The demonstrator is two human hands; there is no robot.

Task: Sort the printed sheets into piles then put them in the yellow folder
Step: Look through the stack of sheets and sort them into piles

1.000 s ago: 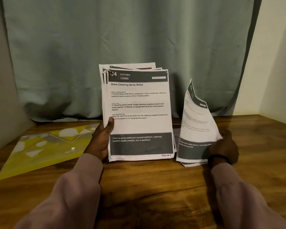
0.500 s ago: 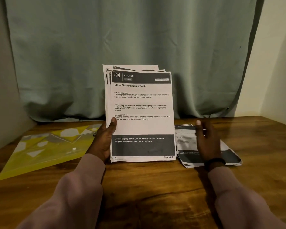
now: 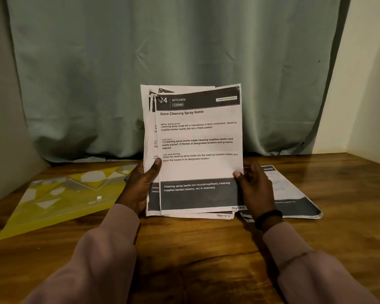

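Observation:
I hold a stack of printed sheets (image 3: 198, 148) upright, its bottom edge resting on the wooden table (image 3: 195, 249). My left hand (image 3: 140, 189) grips the stack's left edge, thumb on the front. My right hand (image 3: 253, 189) pinches the right edge of the front sheet, headed "Kitchen – Store Cleaning Spray Bottle", which is skewed slightly off the stack. A small pile of sheets (image 3: 292, 194) lies flat on the table to the right, partly behind my right hand. The yellow folder (image 3: 59, 198) lies shut, flat on the table to the left.
A grey-green curtain (image 3: 162, 62) hangs behind the table. A pale wall (image 3: 369, 84) stands at the right, and a grey wall closes the left side. Bare wood lies in front of my arms.
My right hand laid its sheet flat on the right pile, then moved left and took the right edge of the stack's front sheet. The front sheet has skewed slightly.

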